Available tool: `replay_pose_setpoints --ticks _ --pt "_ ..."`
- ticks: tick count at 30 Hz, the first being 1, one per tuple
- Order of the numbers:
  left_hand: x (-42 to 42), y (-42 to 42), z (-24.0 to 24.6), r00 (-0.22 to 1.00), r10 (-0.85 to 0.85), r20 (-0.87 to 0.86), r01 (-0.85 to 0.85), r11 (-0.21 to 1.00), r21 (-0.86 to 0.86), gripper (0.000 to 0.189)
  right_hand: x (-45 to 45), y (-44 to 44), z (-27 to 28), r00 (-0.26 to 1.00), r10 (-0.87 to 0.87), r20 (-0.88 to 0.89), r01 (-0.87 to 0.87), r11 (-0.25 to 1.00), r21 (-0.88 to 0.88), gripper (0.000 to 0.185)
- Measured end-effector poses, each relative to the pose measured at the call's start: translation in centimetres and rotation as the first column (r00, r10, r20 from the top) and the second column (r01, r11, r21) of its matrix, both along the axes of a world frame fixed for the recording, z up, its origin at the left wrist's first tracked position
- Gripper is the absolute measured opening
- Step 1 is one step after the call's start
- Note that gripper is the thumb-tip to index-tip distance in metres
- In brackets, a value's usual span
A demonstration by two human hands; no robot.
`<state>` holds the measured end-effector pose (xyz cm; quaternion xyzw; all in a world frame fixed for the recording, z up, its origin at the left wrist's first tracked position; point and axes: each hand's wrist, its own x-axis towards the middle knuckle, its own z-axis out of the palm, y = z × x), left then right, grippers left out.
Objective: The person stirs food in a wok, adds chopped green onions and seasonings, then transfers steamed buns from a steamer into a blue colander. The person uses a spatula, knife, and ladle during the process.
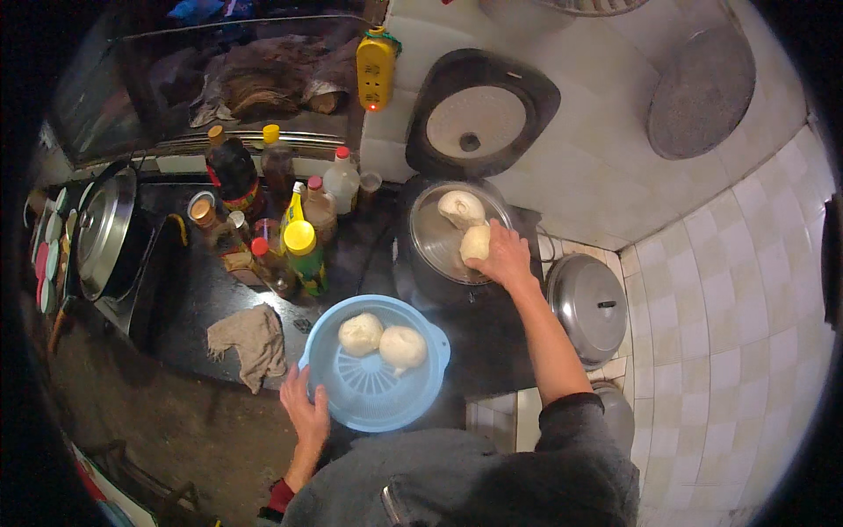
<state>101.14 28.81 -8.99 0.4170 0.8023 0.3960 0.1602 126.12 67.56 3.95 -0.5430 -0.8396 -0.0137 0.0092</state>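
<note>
My right hand (504, 257) is closed around a pale steamed bun (475, 243) in the open rice cooker (431, 290). A second bun (462, 208) sits beside it on the round metal steaming surface (435, 245). Lower down, a light-blue plastic colander (421, 402) stands near the counter's front edge, with two buns, one left (360, 334) and one right (403, 347), touching inside. My left hand (307, 403) grips the colander's left rim, its thumb on the inner side. My right fingers partly hide the bun they hold.
The cooker's raised lid (484, 112) leans towards the wall. Several sauce bottles (306, 257) crowd the counter's back left, near a crumpled cloth (253, 342). A lidded wok (108, 230) stands far left, a large metal pot lid (587, 309) right. A yellow power strip (375, 69) hangs above.
</note>
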Motion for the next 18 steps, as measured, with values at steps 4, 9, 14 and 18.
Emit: replay_pose_setpoints --ticks 4,9,14,18 --pt "0.4 -0.2 0.0 1.000 0.017 0.000 -0.017 1.000 -0.018 0.050 -0.8 1.0 -1.1 0.981 -0.005 0.195 -0.008 0.998 0.069 0.106" --pt "0.3 -0.3 0.1 1.000 -0.001 0.022 0.002 1.000 -0.012 0.051 -1.0 3.5 -0.4 0.994 -0.077 0.071 0.085 0.990 -0.109 0.095" --pt "0.5 -0.4 -0.1 0.999 -0.009 0.031 0.009 1.000 -0.017 0.052 1.4 6.9 0.3 0.973 -0.155 -0.171 0.108 0.961 -0.256 0.080" --pt "0.5 -0.6 -0.2 0.999 -0.011 0.048 0.012 1.000 -0.017 0.053 4.4 7.9 0.8 0.798 -0.324 -0.508 0.009 0.850 -0.527 0.062"
